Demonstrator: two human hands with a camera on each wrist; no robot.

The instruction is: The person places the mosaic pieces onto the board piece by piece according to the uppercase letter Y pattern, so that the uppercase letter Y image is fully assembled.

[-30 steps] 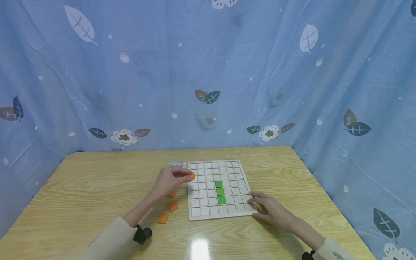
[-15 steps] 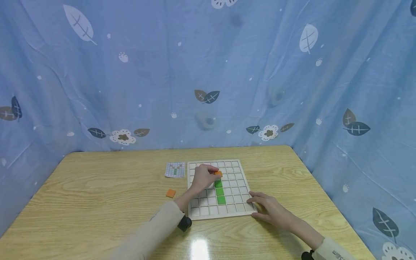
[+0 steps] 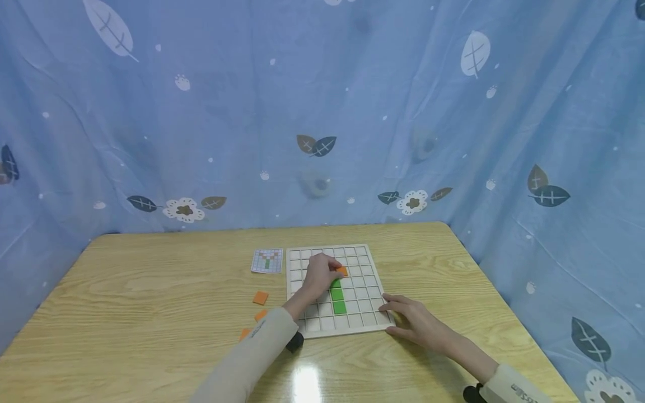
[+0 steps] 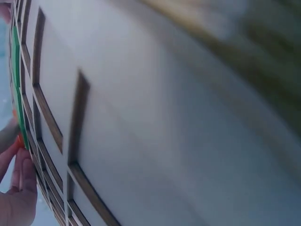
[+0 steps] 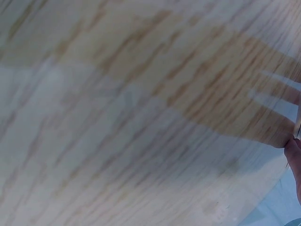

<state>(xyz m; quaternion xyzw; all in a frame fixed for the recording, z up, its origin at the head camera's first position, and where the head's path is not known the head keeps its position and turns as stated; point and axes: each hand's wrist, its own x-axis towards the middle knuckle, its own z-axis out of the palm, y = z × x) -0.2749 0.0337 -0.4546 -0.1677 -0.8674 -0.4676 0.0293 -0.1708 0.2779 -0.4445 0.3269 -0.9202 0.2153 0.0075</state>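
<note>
A white gridded board [image 3: 362,291] lies on the table, with a column of green tiles [image 3: 339,307] in its cells. My left hand [image 3: 317,277] reaches over it and pinches an orange tile [image 3: 342,271] just above the green column, low at the board. In the left wrist view the fingers [image 4: 23,176] show at the left edge beside the orange tile [image 4: 20,141] and the green strip [image 4: 19,94]. My right hand [image 3: 422,324] rests on the board's right front corner, fingers loosely extended. The right wrist view catches only its thumb [image 5: 295,162] against the board's edge.
Left of the board, several orange tiles lie loose, such as one tile [image 3: 260,298] and another [image 3: 244,333] partly behind the left sleeve. A small patterned card [image 3: 267,261] sits by the board's far left corner. A blue curtain [image 3: 252,112] hangs behind the wooden table [image 3: 166,291].
My left hand has carried the orange tile rightward from the board's left edge to the top of the green column. The right hand stays at the board's corner. The head view has shifted slightly.
</note>
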